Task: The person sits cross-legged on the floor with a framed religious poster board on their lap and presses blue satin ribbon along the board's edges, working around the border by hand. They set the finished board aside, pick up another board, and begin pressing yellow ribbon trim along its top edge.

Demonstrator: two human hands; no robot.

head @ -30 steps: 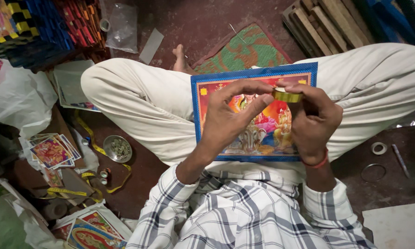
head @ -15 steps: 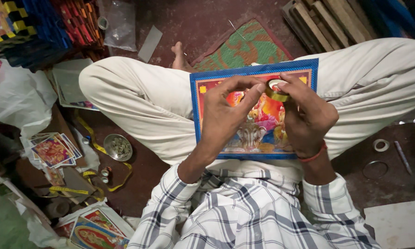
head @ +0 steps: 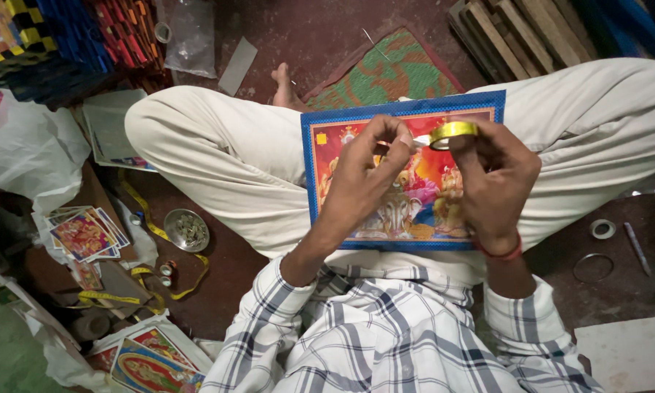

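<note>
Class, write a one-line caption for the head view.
Right hand holds a gold tape roll; left hand pinches its end above a blue-bordered colourful picture.

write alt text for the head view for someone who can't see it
A seated person's right hand holds a gold tape roll while the left hand pinches its loose end, above a blue-bordered colourful picture resting on their crossed legs.

Dim indoor light, soft from above, brightest on the pale trousers [head: 218, 160]. Floor [head: 327, 29] dark, corners murky. Glint on gold tape roll [head: 453, 132]. Wide-angle stretch at edges; centre sharp, edges soft.
</note>
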